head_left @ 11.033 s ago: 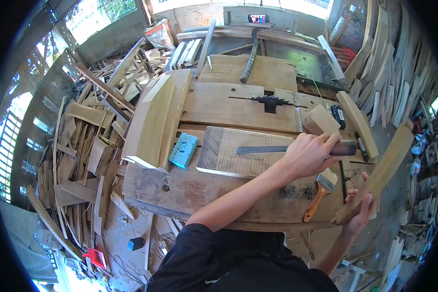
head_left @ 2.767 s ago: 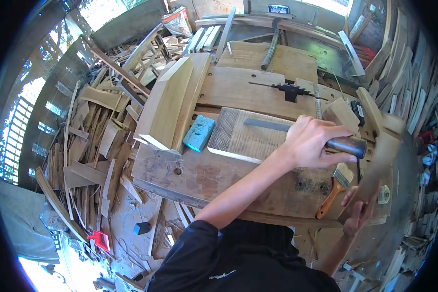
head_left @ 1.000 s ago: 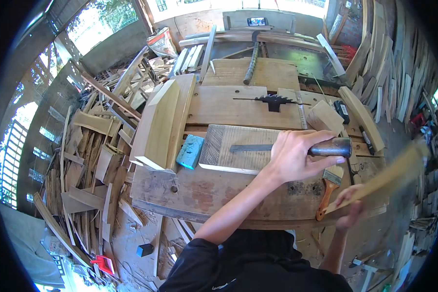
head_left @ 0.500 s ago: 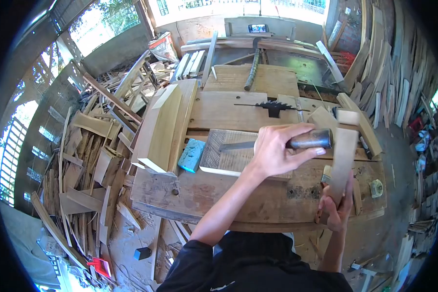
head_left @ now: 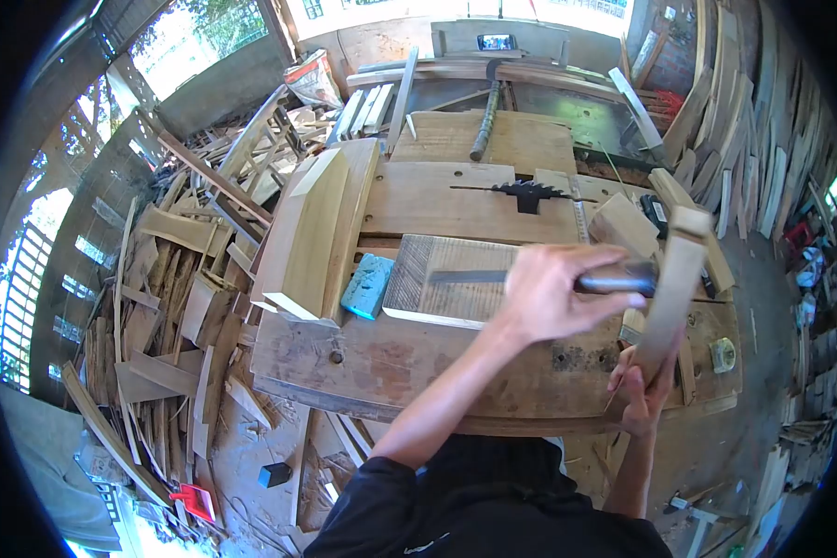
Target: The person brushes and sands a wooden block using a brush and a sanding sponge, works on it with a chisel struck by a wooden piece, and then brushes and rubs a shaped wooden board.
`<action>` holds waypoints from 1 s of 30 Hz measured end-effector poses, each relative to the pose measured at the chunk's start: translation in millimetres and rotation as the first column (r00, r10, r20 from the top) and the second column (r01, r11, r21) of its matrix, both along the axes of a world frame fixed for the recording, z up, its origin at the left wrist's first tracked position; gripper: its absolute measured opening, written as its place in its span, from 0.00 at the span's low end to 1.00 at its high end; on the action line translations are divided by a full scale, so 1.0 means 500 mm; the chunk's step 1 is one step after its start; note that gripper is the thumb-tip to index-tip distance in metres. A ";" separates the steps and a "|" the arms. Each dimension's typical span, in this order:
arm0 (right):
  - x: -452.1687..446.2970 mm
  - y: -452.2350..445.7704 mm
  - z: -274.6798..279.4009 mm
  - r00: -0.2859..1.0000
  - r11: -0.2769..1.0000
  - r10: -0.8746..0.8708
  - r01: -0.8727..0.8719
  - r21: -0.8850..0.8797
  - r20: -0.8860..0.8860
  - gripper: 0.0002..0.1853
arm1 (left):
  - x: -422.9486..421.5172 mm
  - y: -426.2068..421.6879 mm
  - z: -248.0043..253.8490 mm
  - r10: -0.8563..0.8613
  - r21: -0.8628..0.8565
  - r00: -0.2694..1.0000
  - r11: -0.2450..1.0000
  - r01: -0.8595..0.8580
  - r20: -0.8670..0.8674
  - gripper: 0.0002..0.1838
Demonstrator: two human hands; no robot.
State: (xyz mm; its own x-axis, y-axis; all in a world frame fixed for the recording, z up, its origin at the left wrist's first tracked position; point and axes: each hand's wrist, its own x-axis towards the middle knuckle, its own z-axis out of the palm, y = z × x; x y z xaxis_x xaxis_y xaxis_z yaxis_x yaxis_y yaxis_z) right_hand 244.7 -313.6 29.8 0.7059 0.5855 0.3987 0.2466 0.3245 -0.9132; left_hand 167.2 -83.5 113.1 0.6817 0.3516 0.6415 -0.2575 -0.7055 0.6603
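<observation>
My left hand (head_left: 553, 293) is closed around a chisel (head_left: 465, 276). Its flat metal blade points left over a grained wooden board (head_left: 437, 302), and its dark handle end points right. In my right hand (head_left: 644, 395) is a pale length of wood (head_left: 674, 288), gripped low and held nearly upright, with a notch near its top end. The chisel's handle end is close beside this wood; blur hides whether they touch. A blue sponge-like block (head_left: 367, 285) lies left of the board.
The workbench (head_left: 391, 372) carries a tall angled timber piece (head_left: 307, 232) on the left, a black toothed blade (head_left: 528, 195) and a wood block (head_left: 623, 225). A glass jar (head_left: 723, 354) stands at right. Scrap wood (head_left: 172, 316) fills the floor on the left.
My left hand has shifted right with the chisel. The pale wood in my right hand has also moved right and tilted slightly, its top leaning right. The view has shifted a little.
</observation>
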 end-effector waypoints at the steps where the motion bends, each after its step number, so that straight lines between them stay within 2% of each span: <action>1: 0.002 -0.002 0.002 1.000 1.000 0.001 -0.001 -0.007 -0.001 0.46 | 0.012 -0.020 -0.004 -0.026 0.042 0.997 0.999 0.023 0.078 0.27; 2: 0.005 -0.006 0.006 0.999 0.998 -0.051 0.050 0.048 0.002 0.40 | 0.021 -0.037 -0.007 -0.041 0.053 0.996 0.998 0.037 0.079 0.28; 3: 0.009 -0.013 0.009 0.995 0.990 -0.103 0.102 0.102 0.003 0.38 | 0.027 -0.051 -0.008 -0.056 0.064 0.995 0.997 0.051 0.081 0.28; 7: 0.064 -0.053 0.002 0.990 0.984 -0.118 0.106 0.144 0.075 0.40 | 0.041 -0.070 -0.004 -0.081 0.066 0.996 0.995 0.079 0.031 0.28; 9: 0.068 -0.052 -0.011 0.989 0.942 -0.137 0.113 0.316 0.055 0.39 | 0.041 -0.070 -0.002 -0.079 0.058 0.997 0.995 0.077 0.026 0.27; 10: 0.047 -0.053 0.019 0.994 0.985 -0.077 0.065 0.159 0.075 0.39 | 0.044 -0.069 -0.004 -0.075 0.052 0.997 0.996 0.074 0.023 0.27; 11: 0.026 -0.047 0.046 0.995 0.986 -0.071 0.059 0.153 0.074 0.39 | 0.050 -0.066 -0.006 -0.065 0.034 0.998 0.997 0.064 0.027 0.27; 13: -0.006 -0.035 0.079 0.971 0.941 -0.220 0.237 -0.240 0.093 0.38 | 0.050 -0.067 -0.008 -0.055 0.016 0.998 0.998 0.054 0.027 0.27; 14: 0.002 -0.040 0.071 0.971 0.943 -0.223 0.239 -0.234 0.092 0.38 | 0.051 -0.063 -0.007 -0.042 0.008 0.998 0.999 0.041 0.051 0.27; 15: 0.021 -0.051 0.056 0.977 0.972 -0.202 0.208 -0.106 0.062 0.36 | 0.051 -0.058 -0.005 -0.026 -0.004 0.997 1.000 0.026 0.079 0.28; 16: 0.032 -0.062 0.042 0.984 0.985 -0.174 0.173 0.010 0.030 0.34 | 0.044 -0.056 0.007 -0.054 -0.011 0.998 0.998 0.054 0.032 0.28; 17: 0.036 -0.062 0.023 0.985 0.986 -0.168 0.169 -0.006 0.023 0.34 | 0.043 -0.058 0.001 -0.049 -0.026 0.999 0.998 0.049 0.024 0.28; 19: 0.049 -0.039 -0.006 0.996 0.972 -0.090 0.090 0.219 -0.011 0.29 | 0.047 -0.054 0.001 -0.047 -0.009 0.994 0.999 0.048 0.103 0.27; 20: 0.050 -0.052 -0.001 0.993 1.000 -0.012 0.015 -0.023 0.122 0.28 | 0.047 -0.049 0.003 -0.048 -0.004 0.993 0.999 0.048 0.106 0.27; 21: 0.040 -0.047 0.018 0.992 1.000 -0.014 0.016 -0.017 0.127 0.28 | 0.046 -0.041 0.003 -0.027 -0.017 0.996 0.999 0.029 0.087 0.27; 23: 0.005 -0.032 0.048 0.981 0.970 -0.162 0.179 -0.168 0.107 0.29 | 0.042 -0.037 0.004 -0.013 -0.028 0.998 0.999 0.015 0.063 0.27; 24: 0.018 -0.030 0.040 0.980 0.970 -0.165 0.181 -0.161 0.108 0.29 | 0.042 -0.032 0.007 -0.016 -0.037 0.996 0.999 0.019 0.083 0.27; 26: 0.045 -0.038 0.008 0.996 0.980 -0.089 0.091 0.179 -0.019 0.29 | 0.035 -0.034 0.004 -0.007 -0.063 0.996 0.998 0.013 0.094 0.27; 27: 0.046 -0.032 -0.005 0.996 0.981 -0.083 0.084 0.175 -0.017 0.29 | 0.036 -0.032 0.004 -0.008 -0.052 0.996 0.999 0.012 0.087 0.26; 29: 0.048 -0.023 -0.021 0.996 0.981 0.069 -0.079 0.175 0.064 0.28 | 0.037 -0.026 0.006 -0.009 -0.035 0.996 0.999 0.012 0.086 0.26; 30: -0.001 -0.004 0.011 0.994 0.995 -0.081 0.085 -0.057 0.073 0.29 | 0.038 -0.021 0.003 0.013 -0.028 0.996 1.000 -0.010 0.088 0.26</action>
